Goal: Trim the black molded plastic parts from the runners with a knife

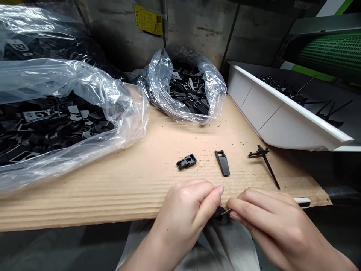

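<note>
My left hand (187,209) is closed in a pinch on a small black plastic part (220,214) at the near edge of the cardboard sheet (135,180). My right hand (267,218) is closed too, its fingertips pinching a thin metal piece (226,212) that touches the same part. On the cardboard just beyond my hands lie a small black clip (186,161), a flat black tab (222,162) and a black sprue with a long stem (265,160).
A large clear bag of black plastic parts (56,120) fills the left side. A smaller open bag of parts (186,90) sits at the back. A white tray (282,109) holding black sprues slopes along the right, under a green machine (329,52).
</note>
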`<act>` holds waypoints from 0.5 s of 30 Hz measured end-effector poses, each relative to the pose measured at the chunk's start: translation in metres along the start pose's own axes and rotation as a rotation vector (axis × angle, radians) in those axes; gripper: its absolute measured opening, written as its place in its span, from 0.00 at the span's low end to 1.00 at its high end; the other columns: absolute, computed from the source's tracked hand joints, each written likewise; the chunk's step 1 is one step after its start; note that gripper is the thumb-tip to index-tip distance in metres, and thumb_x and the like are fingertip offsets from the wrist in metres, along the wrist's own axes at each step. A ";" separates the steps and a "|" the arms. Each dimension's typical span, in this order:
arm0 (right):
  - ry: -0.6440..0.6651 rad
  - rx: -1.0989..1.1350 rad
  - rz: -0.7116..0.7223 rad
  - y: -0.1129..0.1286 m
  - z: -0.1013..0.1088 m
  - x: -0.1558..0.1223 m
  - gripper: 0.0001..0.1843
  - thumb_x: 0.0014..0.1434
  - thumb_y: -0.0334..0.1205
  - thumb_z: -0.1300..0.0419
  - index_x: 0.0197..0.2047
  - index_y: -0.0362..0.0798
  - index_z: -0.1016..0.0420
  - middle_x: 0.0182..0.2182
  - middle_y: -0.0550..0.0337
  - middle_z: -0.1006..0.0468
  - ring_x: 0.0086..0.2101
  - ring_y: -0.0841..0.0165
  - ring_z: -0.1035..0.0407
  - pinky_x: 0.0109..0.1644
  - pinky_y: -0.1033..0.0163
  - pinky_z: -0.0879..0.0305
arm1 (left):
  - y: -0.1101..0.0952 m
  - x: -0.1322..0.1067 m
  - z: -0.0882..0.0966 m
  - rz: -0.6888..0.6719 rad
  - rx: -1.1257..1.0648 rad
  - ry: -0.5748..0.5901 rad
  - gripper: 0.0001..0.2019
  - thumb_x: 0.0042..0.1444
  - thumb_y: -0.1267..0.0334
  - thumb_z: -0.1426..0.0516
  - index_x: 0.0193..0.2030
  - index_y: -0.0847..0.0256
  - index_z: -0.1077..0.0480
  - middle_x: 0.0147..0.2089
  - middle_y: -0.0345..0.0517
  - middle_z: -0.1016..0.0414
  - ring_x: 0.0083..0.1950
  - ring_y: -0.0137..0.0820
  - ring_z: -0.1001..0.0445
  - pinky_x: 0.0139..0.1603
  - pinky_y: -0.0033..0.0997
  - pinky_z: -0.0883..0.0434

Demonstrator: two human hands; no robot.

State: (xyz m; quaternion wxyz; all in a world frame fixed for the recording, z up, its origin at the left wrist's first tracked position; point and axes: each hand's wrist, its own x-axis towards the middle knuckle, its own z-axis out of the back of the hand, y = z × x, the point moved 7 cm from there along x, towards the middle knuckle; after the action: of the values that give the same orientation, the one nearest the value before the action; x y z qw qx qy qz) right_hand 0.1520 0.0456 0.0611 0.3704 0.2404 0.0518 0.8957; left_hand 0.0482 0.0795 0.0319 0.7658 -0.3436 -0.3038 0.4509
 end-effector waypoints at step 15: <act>0.199 -0.129 -0.100 0.003 -0.011 -0.011 0.15 0.62 0.34 0.54 0.29 0.49 0.30 0.20 0.64 0.29 0.19 0.72 0.33 0.23 0.68 0.39 | -0.002 -0.005 0.001 -0.043 -0.007 -0.118 0.19 0.61 0.65 0.54 0.21 0.62 0.33 0.20 0.40 0.32 0.23 0.27 0.33 0.25 0.24 0.38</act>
State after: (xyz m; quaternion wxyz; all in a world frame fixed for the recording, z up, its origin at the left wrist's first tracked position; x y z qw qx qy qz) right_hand 0.1515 0.0372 0.0483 0.4223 0.1232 0.0424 0.8971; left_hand 0.0457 0.0743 0.0333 0.7546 -0.3125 -0.3574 0.4530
